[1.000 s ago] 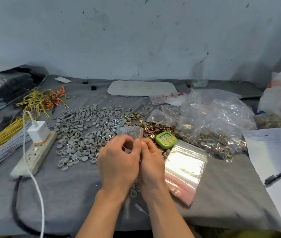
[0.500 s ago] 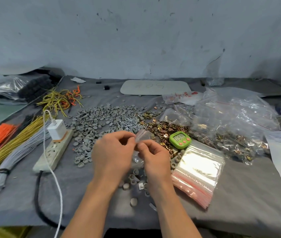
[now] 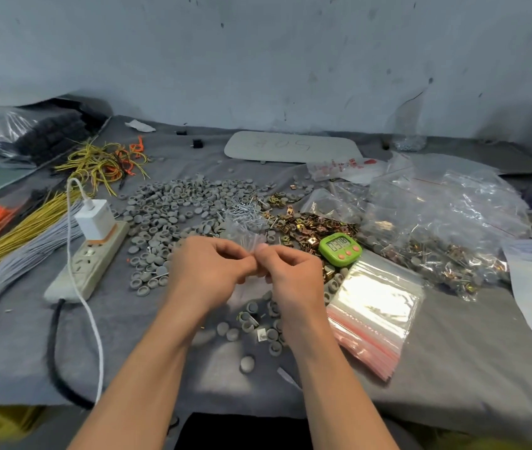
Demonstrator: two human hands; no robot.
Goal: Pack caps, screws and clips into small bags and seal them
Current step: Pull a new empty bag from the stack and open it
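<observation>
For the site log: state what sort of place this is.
Probably a small workshop bench for hand-packing hardware: piles of round grey plastic caps and brass-coloured metal clips lie loose, beside a stack of clear zip bags with red strips and a green digital timer.

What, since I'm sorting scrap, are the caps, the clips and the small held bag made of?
caps: probably moulded plastic or rubber; matte grey, with no glint.
clips: metal, seemingly with a yellowish plating; shiny gold-brown highlights on folded sheet shapes.
small bag: thin clear plastic film; see-through, with faint glossy streaks.
</observation>
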